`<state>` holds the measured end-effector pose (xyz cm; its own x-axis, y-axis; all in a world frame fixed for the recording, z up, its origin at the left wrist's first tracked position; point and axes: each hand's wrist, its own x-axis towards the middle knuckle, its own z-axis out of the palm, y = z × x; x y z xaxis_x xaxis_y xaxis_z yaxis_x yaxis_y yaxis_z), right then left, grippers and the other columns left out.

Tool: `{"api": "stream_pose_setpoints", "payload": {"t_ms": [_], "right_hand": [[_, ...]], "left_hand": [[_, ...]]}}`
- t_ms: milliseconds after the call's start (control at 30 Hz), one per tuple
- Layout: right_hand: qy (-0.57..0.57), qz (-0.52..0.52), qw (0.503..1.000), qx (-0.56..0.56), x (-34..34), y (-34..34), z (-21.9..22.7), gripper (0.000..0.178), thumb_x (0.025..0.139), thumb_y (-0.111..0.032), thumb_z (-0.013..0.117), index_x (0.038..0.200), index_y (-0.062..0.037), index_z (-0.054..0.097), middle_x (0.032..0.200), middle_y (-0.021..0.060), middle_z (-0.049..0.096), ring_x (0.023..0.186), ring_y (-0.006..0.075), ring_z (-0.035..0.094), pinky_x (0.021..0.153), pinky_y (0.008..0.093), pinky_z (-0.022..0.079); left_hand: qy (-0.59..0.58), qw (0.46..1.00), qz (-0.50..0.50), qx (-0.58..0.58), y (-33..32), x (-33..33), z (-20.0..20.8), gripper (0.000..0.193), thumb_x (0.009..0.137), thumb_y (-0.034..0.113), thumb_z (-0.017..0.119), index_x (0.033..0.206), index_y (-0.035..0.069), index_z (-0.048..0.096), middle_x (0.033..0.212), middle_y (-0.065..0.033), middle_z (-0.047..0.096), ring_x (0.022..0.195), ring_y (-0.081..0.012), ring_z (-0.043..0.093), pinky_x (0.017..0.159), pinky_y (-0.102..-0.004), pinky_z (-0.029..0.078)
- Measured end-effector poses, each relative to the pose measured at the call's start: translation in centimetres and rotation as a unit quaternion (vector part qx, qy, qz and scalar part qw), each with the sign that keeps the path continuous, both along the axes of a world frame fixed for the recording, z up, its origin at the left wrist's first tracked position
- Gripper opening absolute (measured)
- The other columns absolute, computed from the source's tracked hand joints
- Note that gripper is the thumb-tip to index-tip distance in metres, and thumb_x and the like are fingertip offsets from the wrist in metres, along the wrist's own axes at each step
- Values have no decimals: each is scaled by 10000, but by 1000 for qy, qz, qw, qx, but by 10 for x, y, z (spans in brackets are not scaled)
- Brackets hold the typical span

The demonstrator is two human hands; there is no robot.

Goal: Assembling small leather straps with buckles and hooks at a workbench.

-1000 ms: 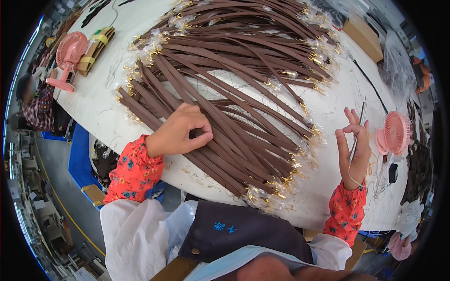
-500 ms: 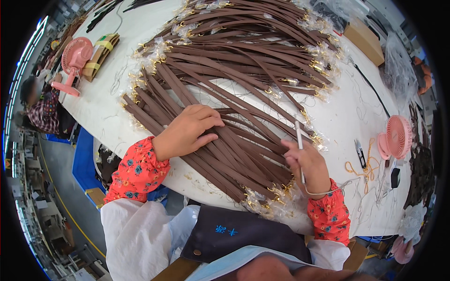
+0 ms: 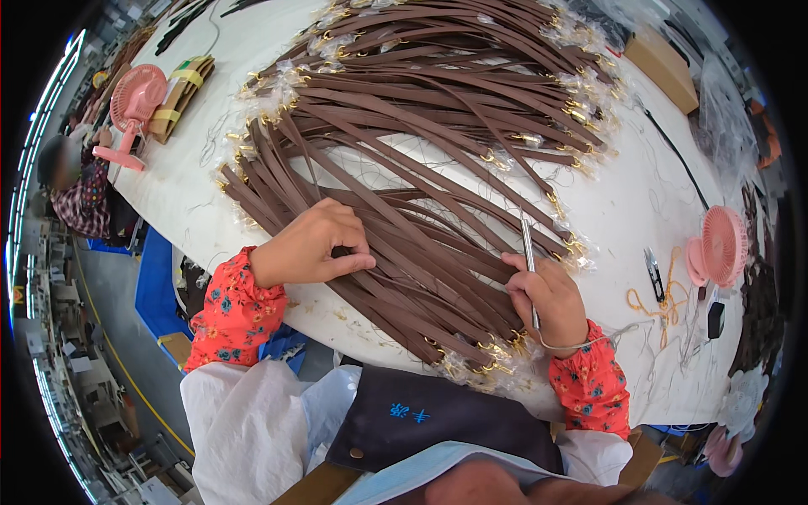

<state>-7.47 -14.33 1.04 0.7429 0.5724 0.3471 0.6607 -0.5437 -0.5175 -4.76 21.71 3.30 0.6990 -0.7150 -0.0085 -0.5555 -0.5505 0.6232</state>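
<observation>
Long brown straps point(image 3: 396, 240) with gold-coloured metal hooks at their ends lie bunched across the table in front of me. My left hand point(image 3: 313, 246) is closed on one or more straps near the left part of the nearest bundle, thumb and fingers curled together. Which strap exactly is hidden under the fingers. In my right hand point(image 3: 547, 295) is a slim silver pen-like tool point(image 3: 528, 252), tip pointing up and away, with a thin grey cord point(image 3: 566, 348) trailing past the wrist. That hand hovers over or rests by the right ends of the same bundle; contact is unclear.
More straps point(image 3: 454, 93) are heaped farther back, hook ends wrapped in clear plastic point(image 3: 593, 93). Pink fans stand at left point(image 3: 137, 94) and right point(image 3: 722, 246). Thread snips point(image 3: 653, 274) and orange cord point(image 3: 669, 303) lie at right. A cardboard box point(image 3: 662, 71) sits far right. Someone sits at far left.
My left hand has moved left and slightly nearer, its fingers now curled in. The straps under it have shifted and spread. The tool in my right hand has tilted slightly, its tip shifting left.
</observation>
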Motion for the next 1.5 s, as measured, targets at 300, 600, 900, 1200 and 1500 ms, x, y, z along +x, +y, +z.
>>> {"api": "stream_pose_setpoints", "payload": {"t_ms": [300, 600, 900, 1200, 1500], "right_hand": [[-16, 9, 1000, 14, 0, 0, 0, 228, 723, 64, 667, 888, -63, 573, 999, 102, 679, 859, 308, 614, 766, 392, 493], [-13, 20, 1000, 13, -4, 0, -1, 248, 711, 61, 674, 891, -77, 575, 953, 76, 676, 804, 289, 621, 699, 372, 512], [-20, 20, 999, 14, -2, -3, -3, 238, 729, 35, 685, 911, -76, 579, 965, 61, 670, 808, 284, 624, 700, 373, 518], [-79, -13, 996, 35, 10, 2, 0, 231, 731, 26, 695, 906, -60, 572, 1071, 107, 669, 925, 329, 618, 804, 418, 501], [-140, -4, 990, 19, 30, 10, -3, 245, 751, -3, 703, 933, -68, 554, 1185, 126, 641, 1072, 350, 594, 962, 459, 472]], "left_hand": [[-127, 987, 21, -91, -57, 17, -16, 141, 834, 99, 689, 952, 52, 627, 942, -89, 612, 897, -305, 575, 839, -411, 459], [-72, 996, 33, -36, -87, 34, -26, 111, 871, 130, 645, 934, 50, 600, 861, -112, 610, 887, -332, 592, 727, -439, 483], [-140, 987, 58, -60, -102, 39, -36, 234, 808, 123, 720, 997, 77, 589, 938, -74, 600, 899, -317, 578, 759, -419, 467], [-176, 982, 28, -70, -103, 48, -46, 157, 837, 150, 699, 950, 53, 651, 859, -80, 652, 859, -293, 607, 752, -397, 460], [171, 957, 28, -233, -97, 46, -43, 273, 900, 182, 695, 1096, -3, 652, 942, -45, 702, 867, -78, 606, 801, -259, 485]]}}
